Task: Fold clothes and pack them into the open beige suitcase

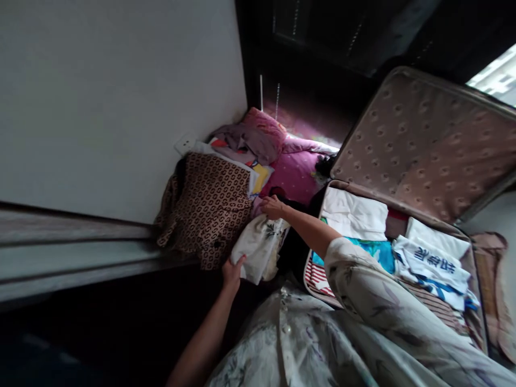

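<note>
A folded white garment with a faint leaf print lies between my two hands. My left hand grips its near edge from below. My right hand holds its far edge, reaching out from a pale floral sleeve. Just left of the garment lies a brown patterned shirt. To the right stands an open suitcase packed with folded clothes, among them a white top and a white cloth with blue lettering.
Pink bedding and a heap of mixed clothes fill the corner by the grey wall. A wall socket sits near the heap. A wooden ledge runs along the left. Dark furniture stands behind.
</note>
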`<act>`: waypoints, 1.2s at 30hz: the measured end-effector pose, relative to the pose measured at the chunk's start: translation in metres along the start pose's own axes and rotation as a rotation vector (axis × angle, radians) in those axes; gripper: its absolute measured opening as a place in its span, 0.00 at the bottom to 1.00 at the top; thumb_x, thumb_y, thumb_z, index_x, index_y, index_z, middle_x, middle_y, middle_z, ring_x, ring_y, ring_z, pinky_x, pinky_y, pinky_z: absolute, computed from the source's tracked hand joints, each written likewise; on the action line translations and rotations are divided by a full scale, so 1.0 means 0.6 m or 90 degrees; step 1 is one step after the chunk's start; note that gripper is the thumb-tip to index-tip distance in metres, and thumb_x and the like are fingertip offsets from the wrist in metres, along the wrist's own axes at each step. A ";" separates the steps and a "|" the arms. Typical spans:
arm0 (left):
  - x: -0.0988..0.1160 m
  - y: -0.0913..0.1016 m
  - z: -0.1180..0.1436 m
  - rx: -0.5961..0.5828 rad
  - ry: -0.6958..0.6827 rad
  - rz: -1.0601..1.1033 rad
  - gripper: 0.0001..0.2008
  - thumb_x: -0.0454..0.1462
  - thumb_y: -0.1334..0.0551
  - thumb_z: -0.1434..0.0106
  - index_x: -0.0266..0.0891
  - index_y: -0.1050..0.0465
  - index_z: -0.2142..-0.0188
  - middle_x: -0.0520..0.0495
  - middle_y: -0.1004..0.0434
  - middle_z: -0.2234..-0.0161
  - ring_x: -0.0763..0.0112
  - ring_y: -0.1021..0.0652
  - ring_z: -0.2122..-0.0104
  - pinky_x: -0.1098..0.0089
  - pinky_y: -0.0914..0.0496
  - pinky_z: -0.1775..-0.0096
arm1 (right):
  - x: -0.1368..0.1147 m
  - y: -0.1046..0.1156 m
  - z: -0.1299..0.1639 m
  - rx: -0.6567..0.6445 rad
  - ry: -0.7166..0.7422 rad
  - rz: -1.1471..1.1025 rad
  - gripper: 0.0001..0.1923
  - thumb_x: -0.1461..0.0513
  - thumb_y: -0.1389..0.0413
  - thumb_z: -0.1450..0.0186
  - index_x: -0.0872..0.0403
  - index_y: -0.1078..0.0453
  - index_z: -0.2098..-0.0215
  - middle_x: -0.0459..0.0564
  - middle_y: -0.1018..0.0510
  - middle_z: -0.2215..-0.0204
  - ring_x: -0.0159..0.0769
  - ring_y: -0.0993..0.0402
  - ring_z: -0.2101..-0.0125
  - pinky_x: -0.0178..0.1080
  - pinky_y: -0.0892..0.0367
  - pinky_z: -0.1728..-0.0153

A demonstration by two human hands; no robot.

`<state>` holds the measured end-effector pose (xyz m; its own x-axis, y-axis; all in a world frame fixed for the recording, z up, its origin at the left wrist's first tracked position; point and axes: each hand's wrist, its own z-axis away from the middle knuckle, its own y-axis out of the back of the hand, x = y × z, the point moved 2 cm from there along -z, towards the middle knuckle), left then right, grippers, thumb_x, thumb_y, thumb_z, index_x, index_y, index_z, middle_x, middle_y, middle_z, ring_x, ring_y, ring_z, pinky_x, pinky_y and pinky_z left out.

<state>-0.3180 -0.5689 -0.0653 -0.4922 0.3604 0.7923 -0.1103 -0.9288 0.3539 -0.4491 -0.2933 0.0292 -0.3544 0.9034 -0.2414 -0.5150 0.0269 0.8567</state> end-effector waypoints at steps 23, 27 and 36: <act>0.369 -0.262 0.230 -0.626 -0.165 -0.074 0.23 0.37 0.32 0.51 0.34 0.23 0.54 0.46 0.18 0.60 0.64 0.20 0.64 0.70 0.26 0.63 | 0.055 -0.103 0.748 0.624 -0.465 -0.624 0.03 0.61 0.48 0.46 0.51 0.39 0.74 0.40 0.37 0.78 0.30 0.41 0.75 0.32 0.45 0.73; 0.405 -0.400 0.208 -0.536 -0.309 -0.304 0.25 0.30 0.33 0.50 0.32 0.24 0.51 0.42 0.18 0.57 0.57 0.19 0.58 0.65 0.25 0.56 | 0.132 -0.152 0.767 0.504 -0.655 -0.574 0.07 0.63 0.47 0.44 0.54 0.32 0.66 0.46 0.27 0.72 0.35 0.33 0.71 0.35 0.40 0.70; 0.315 -0.491 0.285 -0.336 -0.725 -0.638 0.42 0.45 0.33 0.36 0.49 0.47 0.27 0.38 0.65 0.24 0.31 0.63 0.28 0.28 0.57 0.36 | 0.090 -0.271 0.664 0.428 -0.725 -0.131 0.35 0.49 0.50 0.28 0.49 0.48 0.26 0.61 0.53 0.26 0.60 0.58 0.29 0.58 0.50 0.36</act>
<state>-0.2308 -0.2123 0.0651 0.7992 0.4631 0.3832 -0.3674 -0.1284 0.9212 -0.0735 -0.0784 0.0588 0.6957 0.6999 -0.1620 0.1180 0.1111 0.9868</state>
